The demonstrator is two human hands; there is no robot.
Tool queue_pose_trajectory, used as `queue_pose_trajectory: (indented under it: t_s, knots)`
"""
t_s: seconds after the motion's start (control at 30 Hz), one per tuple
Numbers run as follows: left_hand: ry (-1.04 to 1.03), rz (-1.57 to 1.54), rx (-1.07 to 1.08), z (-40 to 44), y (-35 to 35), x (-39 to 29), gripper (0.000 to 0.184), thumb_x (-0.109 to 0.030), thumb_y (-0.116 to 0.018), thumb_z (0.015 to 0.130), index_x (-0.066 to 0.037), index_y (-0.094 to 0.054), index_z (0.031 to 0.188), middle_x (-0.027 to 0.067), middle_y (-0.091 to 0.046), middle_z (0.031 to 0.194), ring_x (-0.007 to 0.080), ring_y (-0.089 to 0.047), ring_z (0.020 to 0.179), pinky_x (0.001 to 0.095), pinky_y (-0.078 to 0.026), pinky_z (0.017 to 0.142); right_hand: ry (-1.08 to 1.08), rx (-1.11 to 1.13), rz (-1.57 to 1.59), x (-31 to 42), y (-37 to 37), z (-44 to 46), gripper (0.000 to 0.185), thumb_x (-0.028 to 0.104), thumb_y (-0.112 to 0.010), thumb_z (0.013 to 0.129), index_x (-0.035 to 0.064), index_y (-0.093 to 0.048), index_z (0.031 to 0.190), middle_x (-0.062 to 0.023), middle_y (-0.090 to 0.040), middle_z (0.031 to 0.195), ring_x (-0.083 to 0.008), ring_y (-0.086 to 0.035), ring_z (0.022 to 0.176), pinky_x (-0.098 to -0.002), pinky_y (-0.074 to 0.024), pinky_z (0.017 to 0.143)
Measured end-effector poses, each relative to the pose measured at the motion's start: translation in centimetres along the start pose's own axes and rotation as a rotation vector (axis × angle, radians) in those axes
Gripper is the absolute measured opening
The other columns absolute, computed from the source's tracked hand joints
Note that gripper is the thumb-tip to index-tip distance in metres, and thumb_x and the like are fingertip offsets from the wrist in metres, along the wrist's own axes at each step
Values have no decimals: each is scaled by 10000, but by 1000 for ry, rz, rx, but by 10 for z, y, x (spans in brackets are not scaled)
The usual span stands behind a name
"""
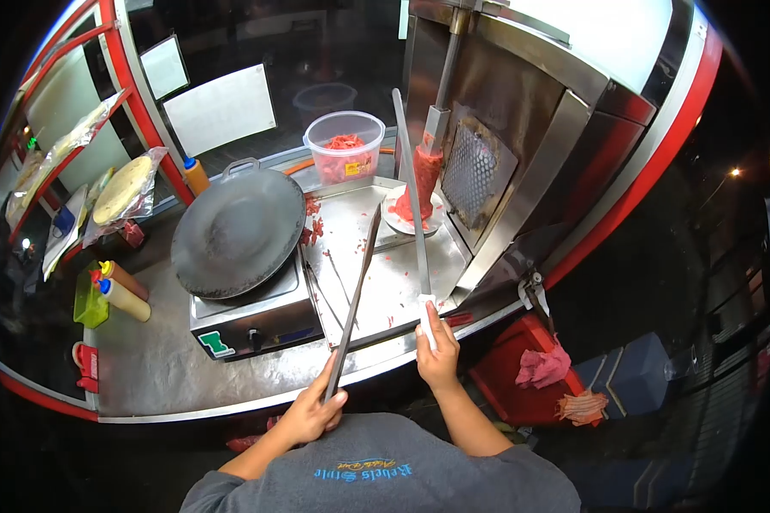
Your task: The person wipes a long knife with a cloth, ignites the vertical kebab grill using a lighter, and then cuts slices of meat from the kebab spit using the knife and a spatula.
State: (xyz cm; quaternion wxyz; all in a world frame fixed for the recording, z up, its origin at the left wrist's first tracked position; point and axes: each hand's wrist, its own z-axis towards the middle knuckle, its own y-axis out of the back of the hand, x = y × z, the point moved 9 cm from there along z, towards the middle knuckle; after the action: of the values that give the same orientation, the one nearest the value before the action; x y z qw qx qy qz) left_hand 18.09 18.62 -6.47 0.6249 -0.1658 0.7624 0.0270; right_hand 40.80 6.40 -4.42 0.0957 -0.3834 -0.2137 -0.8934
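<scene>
My right hand (437,350) is closed around the white handle of a long knife (413,188), its blade pointing up and away. The blade passes in front of the red meat (426,175) stacked on a vertical spit (437,124). Whether the blade touches the meat I cannot tell. In my left hand (312,412) is a long, dark, narrow metal tool (356,295), tilted up and to the right over the steel tray (383,286); its exact kind is unclear. A small round plate (399,224) sits under the meat. Red scraps lie on the tray.
Left of the tray, a dark round griddle pan (235,231) rests on a stove (257,321). A clear bucket (325,154) of red meat stands behind. The grill's mesh burner (475,171) is right of the spit. Sauce bottles (127,301) and bagged flatbreads (124,190) are at left.
</scene>
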Motion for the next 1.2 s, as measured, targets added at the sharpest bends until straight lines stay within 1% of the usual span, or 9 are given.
queue_pose_trajectory:
  t_s: [0.2,0.23,0.33,0.47,0.63,0.8,0.87,1.07,1.2]
  knots:
    - [-29,-21,-77,9,9,1,793,-247,-514,1154,-171,6,1748,14,-469,805,97,-445,557,282,-427,534,-46,-13,-155,-31,14,-42,567,-74,-669,965,41,-609,1517,-165,-704,1032,-275,-672,866,-342,-556,838]
    - [-46,4,-67,18,13,10,774,-257,-500,1161,-172,-2,1748,2,-454,738,101,-462,555,288,-438,541,49,-62,-151,-23,16,-50,555,-65,-650,997,47,-587,1538,-129,-655,957,-191,-592,782,-316,-522,734]
    - [-46,120,-21,28,3,10,760,-272,-489,1166,-173,-11,1749,-3,-450,680,104,-481,554,289,-449,549,-87,-26,-46,-46,13,-60,562,-70,-671,968,43,-610,1515,-165,-689,1007,-272,-659,843,-364,-552,797]
    - [0,147,-24,7,-2,22,779,-336,-500,1163,-178,-12,1749,10,-486,674,100,-499,553,288,-468,557,64,-58,-130,-11,7,7,521,-31,-651,1004,18,-586,1519,-203,-703,1065,-325,-661,856,-376,-546,814]
    - [-38,53,-2,16,-13,17,796,-338,-506,1161,-174,6,1748,0,-470,708,97,-515,559,286,-478,555,-170,6,26,-74,25,-95,496,-23,-646,1017,-29,-576,1508,-237,-701,1097,-329,-674,877,-388,-560,834]
    - [-34,57,-6,23,-23,3,806,-285,-511,1160,-165,32,1744,8,-504,727,97,-520,551,284,-487,548,36,16,-210,-32,23,-35,535,-47,-645,1001,6,-573,1529,-216,-703,1108,-330,-672,908,-372,-554,845]
    - [-56,62,0,28,-25,0,805,-261,-507,1160,-158,39,1742,11,-519,713,97,-530,539,283,-491,539,29,8,-143,-26,18,-6,532,-52,-643,997,13,-584,1522,-205,-700,1109,-331,-664,903,-378,-551,834]
    - [-69,151,-1,35,-26,-7,848,-307,-541,1143,-149,40,1740,31,-563,693,122,-587,542,308,-529,556,21,5,-237,-42,34,-76,546,-27,-642,1011,29,-560,1547,-189,-651,979,-299,-641,825,-378,-546,802]
    - [-75,180,-6,36,-29,-13,865,-311,-554,1138,-129,44,1737,39,-584,695,129,-598,544,311,-534,559,29,24,-242,-34,29,-44,538,-40,-631,1010,13,-561,1541,-198,-655,1003,-304,-641,852,-375,-536,806]
